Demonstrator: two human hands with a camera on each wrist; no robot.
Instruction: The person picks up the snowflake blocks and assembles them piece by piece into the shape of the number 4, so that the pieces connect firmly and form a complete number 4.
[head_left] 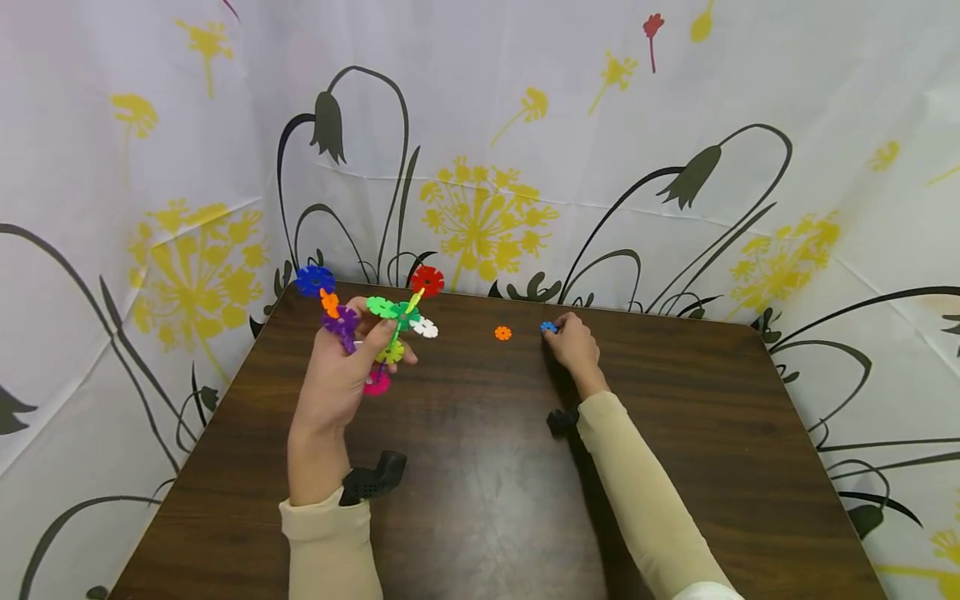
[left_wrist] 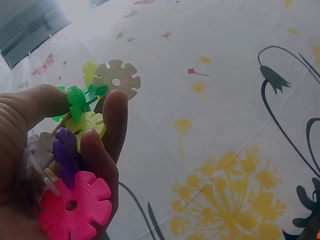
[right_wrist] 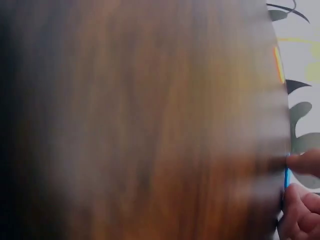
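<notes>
My left hand (head_left: pixel 343 375) grips a cluster of interlocking plastic flower discs (head_left: pixel 403 315) above the table's left side. The cluster has blue, orange, purple, green, red, white, yellow and pink pieces. Seen from the left wrist, the pink disc (left_wrist: pixel 75 206) hangs lowest and an off-white disc (left_wrist: pixel 127 76) stands at the top near a fingertip. Toward the table's far edge, my right hand (head_left: pixel 576 343) pinches a small blue disc (head_left: pixel 548 327). The right wrist view shows that blue disc (right_wrist: pixel 287 175) edge-on between finger and thumb.
A loose orange disc (head_left: pixel 502 333) lies on the table to the left of the blue one. The dark wooden table (head_left: pixel 480 467) ends at a flower-printed curtain (head_left: pixel 480 125) that hangs behind it and at both sides.
</notes>
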